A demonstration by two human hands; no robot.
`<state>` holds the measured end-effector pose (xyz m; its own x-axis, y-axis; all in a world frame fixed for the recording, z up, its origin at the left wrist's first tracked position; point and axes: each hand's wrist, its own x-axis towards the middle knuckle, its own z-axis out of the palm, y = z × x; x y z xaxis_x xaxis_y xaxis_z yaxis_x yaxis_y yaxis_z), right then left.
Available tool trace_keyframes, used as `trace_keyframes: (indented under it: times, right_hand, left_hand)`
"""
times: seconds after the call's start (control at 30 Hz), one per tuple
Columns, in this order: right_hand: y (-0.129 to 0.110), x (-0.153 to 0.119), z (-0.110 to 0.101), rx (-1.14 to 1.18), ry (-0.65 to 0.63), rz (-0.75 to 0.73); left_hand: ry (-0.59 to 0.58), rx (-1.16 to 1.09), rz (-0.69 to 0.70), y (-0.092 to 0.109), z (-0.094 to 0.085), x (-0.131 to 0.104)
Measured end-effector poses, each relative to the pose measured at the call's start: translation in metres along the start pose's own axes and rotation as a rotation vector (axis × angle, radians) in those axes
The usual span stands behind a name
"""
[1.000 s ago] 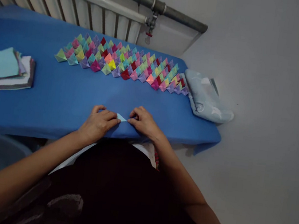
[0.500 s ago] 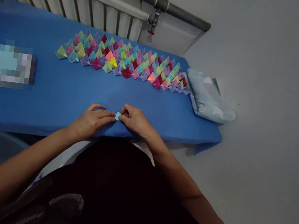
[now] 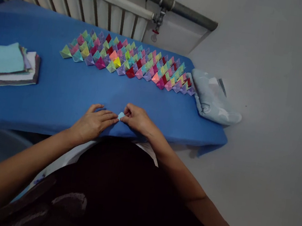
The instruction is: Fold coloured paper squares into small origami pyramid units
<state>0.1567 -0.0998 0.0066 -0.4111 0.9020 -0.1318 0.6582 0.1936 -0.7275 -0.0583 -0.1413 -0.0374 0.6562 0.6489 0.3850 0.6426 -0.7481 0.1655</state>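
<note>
A small light-blue folded paper [image 3: 121, 115] lies between my fingertips near the front edge of the blue-covered table. My left hand [image 3: 94, 122] grips its left side with thumb and forefinger tips close together, the outer fingers loosely raised. On the other side, my right hand [image 3: 136, 119] pinches the paper's right edge, fingers curled in. The fingertips hide part of the paper. Beyond both hands stand rows of colourful folded paper pieces [image 3: 130, 72], pointed at the top, in green, pink, purple, red, yellow and blue.
The blue cloth [image 3: 67, 91] covers the table. A stack of coloured paper sheets [image 3: 2, 58] lies at the left. A folded pale-blue fabric [image 3: 213, 102] sits at the right end. Behind the table are a white radiator [image 3: 102, 14] and a pipe with a red-handled valve [image 3: 156, 31].
The view has shifted slightly, so everything sits a little further right. Both hands keep hold of the folded paper, with hardly any change in their pose.
</note>
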Motion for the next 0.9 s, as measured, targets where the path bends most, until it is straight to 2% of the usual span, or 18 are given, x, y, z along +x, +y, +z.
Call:
trace_keyframes:
  times: [0.1,0.27,0.47,0.67,0.9]
  right_hand:
    - [0.000,0.001,0.000,-0.001,-0.009,0.000]
    - [0.000,0.003,0.000,-0.046,0.011,-0.014]
    - [0.000,0.003,-0.001,-0.038,-0.002,0.007]
    - [0.001,0.003,-0.001,0.002,-0.011,0.008]
    - [0.005,0.000,-0.005,0.017,-0.029,-0.002]
  left_hand:
    - [-0.009,0.014,0.007,0.001,0.001,-0.005]
    - [0.037,0.043,-0.017,0.001,0.004,-0.014]
    - [0.125,0.031,-0.039,0.006,-0.002,-0.015]
    - [0.053,0.103,-0.039,0.014,-0.001,-0.008]
    - [0.072,0.134,-0.023,0.013,0.001,-0.011]
